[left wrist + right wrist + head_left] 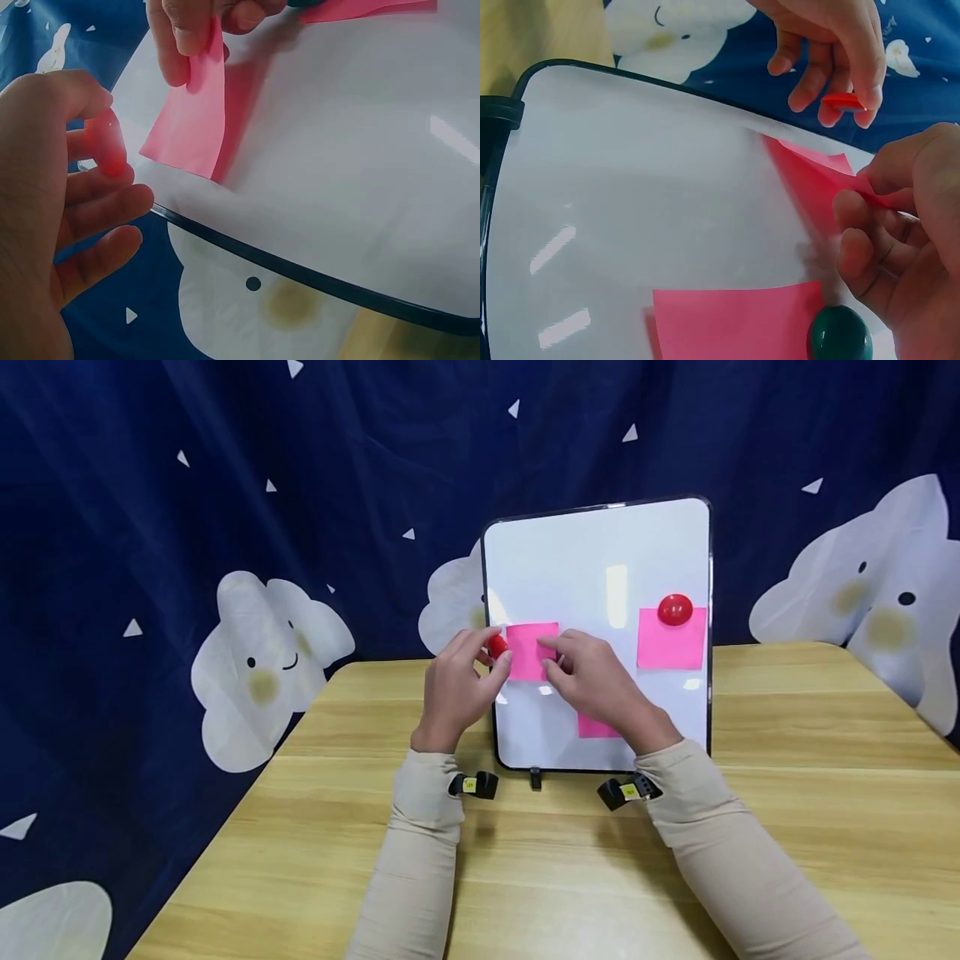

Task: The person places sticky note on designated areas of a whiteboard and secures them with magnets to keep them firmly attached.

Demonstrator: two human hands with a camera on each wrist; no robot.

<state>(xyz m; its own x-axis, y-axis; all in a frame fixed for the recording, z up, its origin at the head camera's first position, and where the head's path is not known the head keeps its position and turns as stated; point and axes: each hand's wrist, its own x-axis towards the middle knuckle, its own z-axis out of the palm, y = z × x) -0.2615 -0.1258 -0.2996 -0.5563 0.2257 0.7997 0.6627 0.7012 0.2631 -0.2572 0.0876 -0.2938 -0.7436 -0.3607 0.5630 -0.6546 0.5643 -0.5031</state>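
Between thumb and fingertips my left hand pinches a red round magnet, just off the left edge of the whiteboard. My right hand pinches a pink sticky note by its right side. In the left wrist view that note stands off the board and casts a shadow on it. The red magnet is beside the note's left edge, apart from it in the right wrist view. Below, a second pink note is partly hidden by my right hand in the head view, with a green magnet at its edge.
On the board's right side a third pink note hangs under a red magnet. The board stands upright on a wooden table, a small black foot at its lower edge. Behind hangs a dark blue curtain with white clouds.
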